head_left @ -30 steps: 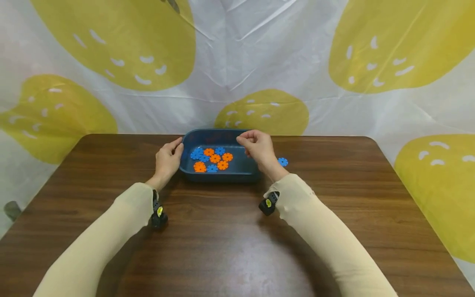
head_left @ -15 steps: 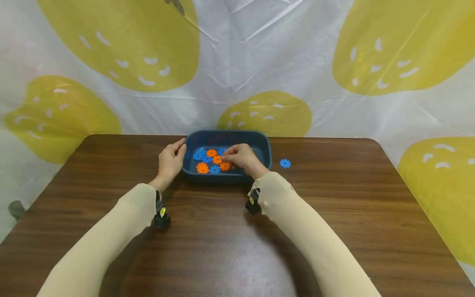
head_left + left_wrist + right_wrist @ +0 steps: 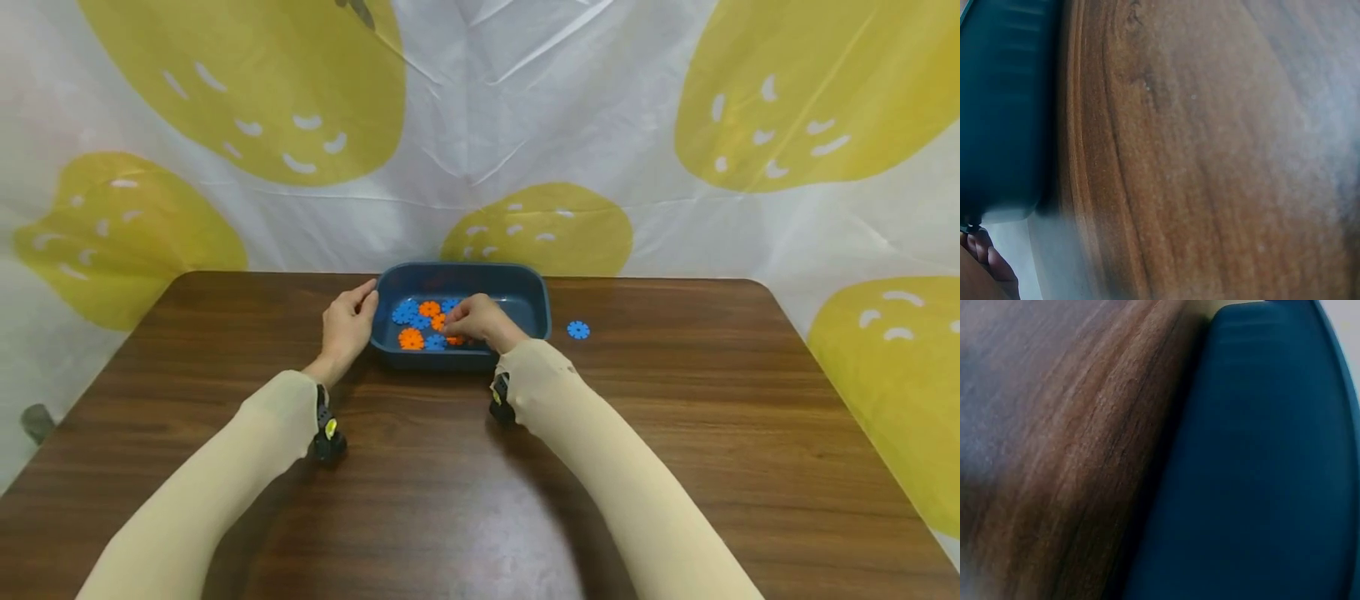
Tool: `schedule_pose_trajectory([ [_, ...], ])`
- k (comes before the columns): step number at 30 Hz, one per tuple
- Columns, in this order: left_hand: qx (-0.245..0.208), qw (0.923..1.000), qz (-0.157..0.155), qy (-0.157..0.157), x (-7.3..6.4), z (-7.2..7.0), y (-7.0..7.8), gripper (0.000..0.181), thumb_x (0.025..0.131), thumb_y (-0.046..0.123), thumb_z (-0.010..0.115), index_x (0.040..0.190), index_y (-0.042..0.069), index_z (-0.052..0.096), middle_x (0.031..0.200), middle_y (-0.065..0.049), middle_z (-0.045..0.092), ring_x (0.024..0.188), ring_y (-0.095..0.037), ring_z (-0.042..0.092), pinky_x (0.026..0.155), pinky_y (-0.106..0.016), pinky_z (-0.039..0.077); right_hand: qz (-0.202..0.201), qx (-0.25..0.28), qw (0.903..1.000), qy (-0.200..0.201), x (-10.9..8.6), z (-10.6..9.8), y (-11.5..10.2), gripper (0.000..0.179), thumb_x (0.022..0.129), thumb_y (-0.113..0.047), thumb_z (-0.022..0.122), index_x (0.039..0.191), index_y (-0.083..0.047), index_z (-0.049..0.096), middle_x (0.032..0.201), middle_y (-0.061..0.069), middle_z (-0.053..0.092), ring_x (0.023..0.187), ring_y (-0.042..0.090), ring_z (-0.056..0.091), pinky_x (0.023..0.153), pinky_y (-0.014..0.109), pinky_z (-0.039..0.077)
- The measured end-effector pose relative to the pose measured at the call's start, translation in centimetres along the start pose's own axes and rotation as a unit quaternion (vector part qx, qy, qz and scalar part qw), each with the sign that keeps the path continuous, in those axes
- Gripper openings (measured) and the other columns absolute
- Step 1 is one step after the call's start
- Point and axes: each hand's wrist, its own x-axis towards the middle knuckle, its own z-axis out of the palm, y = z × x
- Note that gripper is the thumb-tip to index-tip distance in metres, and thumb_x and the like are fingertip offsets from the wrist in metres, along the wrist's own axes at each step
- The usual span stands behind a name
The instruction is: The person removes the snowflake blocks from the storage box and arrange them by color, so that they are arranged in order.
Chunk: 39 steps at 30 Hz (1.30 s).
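Observation:
A dark blue rectangular plastic basin (image 3: 420, 360) stands near the table's back edge. My left hand (image 3: 347, 325) grips its left end, thumb by the rim; the left wrist view shows those fingers (image 3: 997, 265) at the basin's end. Inside lie several flat notched discs, orange (image 3: 411, 339) and blue (image 3: 405, 312), mostly on the left side. My right hand (image 3: 483, 321) reaches into the basin, fingertips down among the discs near an orange one (image 3: 438, 322). Whether it pinches a disc is hidden. The right wrist view shows only the basin's outer wall (image 3: 1260, 456) and table.
A single blue notched disc (image 3: 578, 330) lies on the wooden table (image 3: 435, 483), just right of the basin. Behind the table hangs a white cloth (image 3: 465, 125) with yellow fruit prints.
My right hand has come down from above the basin's right side and moved left into the discs. The left hand keeps its place at the basin's left end.

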Motion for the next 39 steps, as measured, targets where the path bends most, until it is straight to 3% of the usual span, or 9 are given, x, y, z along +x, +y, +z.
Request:
schedule_pose_trajectory([
  [7,-0.003,1.0000,0.002,-0.004,-0.2,0.1,0.0,0.039,0.100,0.023,0.046,0.136,0.008,0.051,0.127,-0.019,0.055,0.113,-0.034,0.052,0.095,-0.046,0.042,-0.005,-0.087,0.9962,0.002,0.5,0.7,-0.1,0.019,0.082,-0.016,0.074,0.092,0.000,0.072,0.078,0.004,0.066,0.062,0.010,0.053,0.057,0.021,0.046],
  [14,-0.009,0.9999,0.012,0.003,-0.1,0.1,0.2,0.039,0.100,0.021,0.046,0.134,0.005,0.053,0.127,-0.020,0.056,0.115,-0.036,0.052,0.098,-0.047,0.040,0.004,-0.103,0.9946,0.005,0.5,1.0,-0.5,0.017,0.079,-0.015,0.076,0.088,-0.002,0.070,0.076,0.002,0.062,0.066,0.012,0.053,0.063,0.024,0.048],
  [23,-0.008,0.9999,0.009,0.001,-0.1,0.1,0.1,0.039,0.100,0.021,0.046,0.135,0.006,0.052,0.126,-0.020,0.056,0.115,-0.035,0.052,0.098,-0.046,0.040,-0.013,-0.148,0.9889,0.003,0.5,1.4,-0.5,0.021,0.078,-0.013,0.078,0.092,-0.002,0.067,0.096,0.009,0.064,0.086,0.019,0.057,0.083,0.032,0.050],
  [39,-0.010,0.9999,0.002,-0.005,-0.2,-0.1,-0.1,0.040,0.101,0.023,0.044,0.137,0.007,0.050,0.129,-0.019,0.054,0.115,-0.034,0.052,0.096,-0.046,0.042,-0.013,-0.172,0.9849,-0.006,0.5,2.0,-1.0,0.019,0.079,-0.011,0.076,0.085,-0.005,0.059,0.083,0.002,0.050,0.078,0.018,0.046,0.072,0.029,0.042],
])
